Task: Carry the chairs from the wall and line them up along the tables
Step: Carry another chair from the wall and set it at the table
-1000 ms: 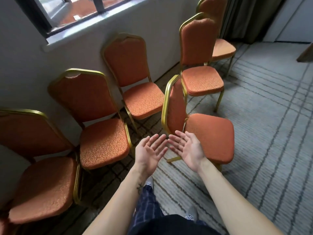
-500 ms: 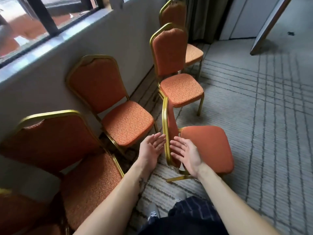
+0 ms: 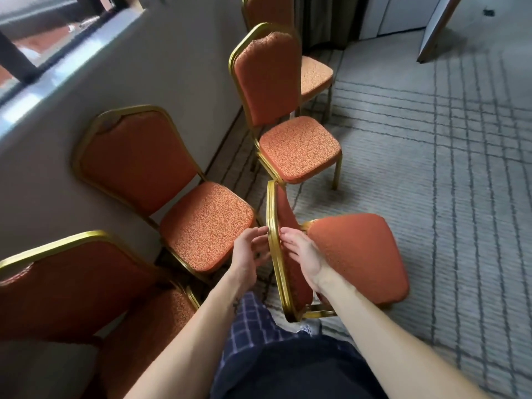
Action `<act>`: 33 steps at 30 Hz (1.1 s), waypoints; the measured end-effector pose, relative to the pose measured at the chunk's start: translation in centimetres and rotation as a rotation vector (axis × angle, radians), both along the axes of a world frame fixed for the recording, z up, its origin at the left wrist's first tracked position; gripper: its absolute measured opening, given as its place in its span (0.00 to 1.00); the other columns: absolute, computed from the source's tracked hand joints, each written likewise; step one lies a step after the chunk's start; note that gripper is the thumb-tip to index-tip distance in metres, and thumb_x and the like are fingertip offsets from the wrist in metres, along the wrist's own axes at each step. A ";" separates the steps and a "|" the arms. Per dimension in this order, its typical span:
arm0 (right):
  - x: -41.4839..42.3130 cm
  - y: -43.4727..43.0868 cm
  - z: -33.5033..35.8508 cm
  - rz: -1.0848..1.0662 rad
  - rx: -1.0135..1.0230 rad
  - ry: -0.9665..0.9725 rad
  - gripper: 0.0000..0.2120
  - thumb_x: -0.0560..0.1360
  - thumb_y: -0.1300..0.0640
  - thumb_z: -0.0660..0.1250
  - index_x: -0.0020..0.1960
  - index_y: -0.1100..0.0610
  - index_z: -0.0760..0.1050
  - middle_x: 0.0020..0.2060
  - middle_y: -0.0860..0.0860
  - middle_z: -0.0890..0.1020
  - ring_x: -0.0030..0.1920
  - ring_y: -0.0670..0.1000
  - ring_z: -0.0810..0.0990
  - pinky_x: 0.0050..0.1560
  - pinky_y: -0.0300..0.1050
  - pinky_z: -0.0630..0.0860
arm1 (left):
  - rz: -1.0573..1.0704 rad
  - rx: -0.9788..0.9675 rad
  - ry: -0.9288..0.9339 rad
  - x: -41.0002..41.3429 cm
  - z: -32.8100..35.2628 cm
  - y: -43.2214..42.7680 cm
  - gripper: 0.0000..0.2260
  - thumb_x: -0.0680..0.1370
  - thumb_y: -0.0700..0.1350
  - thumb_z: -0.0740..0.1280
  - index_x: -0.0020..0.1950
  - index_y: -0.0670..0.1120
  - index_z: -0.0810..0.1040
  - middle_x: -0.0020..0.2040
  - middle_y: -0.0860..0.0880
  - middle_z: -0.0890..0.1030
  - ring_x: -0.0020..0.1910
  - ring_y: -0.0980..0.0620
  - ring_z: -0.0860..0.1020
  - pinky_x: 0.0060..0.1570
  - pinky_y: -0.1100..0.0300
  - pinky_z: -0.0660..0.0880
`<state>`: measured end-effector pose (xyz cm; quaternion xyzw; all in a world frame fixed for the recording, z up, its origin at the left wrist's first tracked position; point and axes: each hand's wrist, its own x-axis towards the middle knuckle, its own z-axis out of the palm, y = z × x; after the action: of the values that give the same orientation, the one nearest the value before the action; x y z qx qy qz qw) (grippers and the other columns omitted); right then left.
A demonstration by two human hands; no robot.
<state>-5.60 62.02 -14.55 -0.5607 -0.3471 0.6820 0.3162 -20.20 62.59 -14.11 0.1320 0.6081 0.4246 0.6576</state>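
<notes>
Either side of the pulled-out chair's (image 3: pixel 359 254) backrest (image 3: pixel 286 214), the hands now flank its gold rail (image 3: pixel 272 208). The left hand (image 3: pixel 247 254) is behind it with fingertips at the rail, and the right hand (image 3: pixel 302 254) lies along the cushion in front. Both have straight fingers and grip nothing. A second ago they hovered together, palms up, short of it. That chair stands on the carpet (image 3: pixel 431 168), apart from the row of chairs (image 3: pixel 207 226) left of it at the wall (image 3: pixel 172 67). The lift looks about to begin.

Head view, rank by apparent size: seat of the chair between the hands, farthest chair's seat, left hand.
1. Seat of the chair between the hands.
2. Left hand and farthest seat: alike, unranked; seat partly hidden.
</notes>
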 end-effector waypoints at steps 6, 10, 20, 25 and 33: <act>-0.4 2.6 -1.5 -0.011 -0.019 -0.150 0.14 0.83 0.51 0.61 0.66 0.49 0.77 0.60 0.47 0.82 0.62 0.47 0.78 0.67 0.47 0.72 | -0.263 -0.042 0.027 -1.9 0.2 4.1 0.22 0.82 0.51 0.57 0.52 0.35 0.83 0.35 0.44 0.81 0.39 0.43 0.82 0.54 0.45 0.81; -1.5 3.4 -1.9 -0.074 -0.038 -0.270 0.16 0.75 0.42 0.62 0.54 0.50 0.82 0.50 0.47 0.84 0.55 0.49 0.81 0.59 0.48 0.75 | -0.400 -0.098 -0.051 -3.5 -0.6 6.3 0.24 0.83 0.49 0.55 0.41 0.36 0.84 0.33 0.43 0.75 0.36 0.42 0.79 0.45 0.49 0.83; -1.9 2.7 0.3 -0.451 -0.030 -0.560 0.12 0.72 0.37 0.67 0.46 0.44 0.80 0.40 0.41 0.85 0.43 0.47 0.83 0.49 0.54 0.81 | -0.947 0.217 0.110 -0.6 0.2 10.8 0.13 0.77 0.41 0.60 0.42 0.33 0.78 0.36 0.42 0.81 0.40 0.43 0.81 0.43 0.53 0.81; -0.2 1.9 3.4 -0.684 -0.037 -0.764 0.10 0.67 0.43 0.72 0.48 0.41 0.76 0.38 0.38 0.83 0.48 0.48 0.82 0.54 0.52 0.77 | -1.135 0.698 0.309 4.3 1.7 14.0 0.11 0.72 0.49 0.62 0.45 0.45 0.82 0.44 0.50 0.82 0.46 0.53 0.79 0.52 0.59 0.74; 5.1 2.4 5.4 -0.817 0.157 -1.195 0.14 0.68 0.54 0.78 0.52 0.52 0.80 0.43 0.47 0.87 0.47 0.49 0.80 0.52 0.51 0.73 | -1.508 1.405 0.798 11.8 1.7 15.3 0.27 0.68 0.51 0.62 0.68 0.55 0.75 0.65 0.55 0.76 0.72 0.50 0.69 0.76 0.38 0.51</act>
<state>-0.46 64.45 -9.17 -0.8979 -0.2712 0.0599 0.3415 -8.35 77.92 -12.42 0.9405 0.1634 0.0928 0.2831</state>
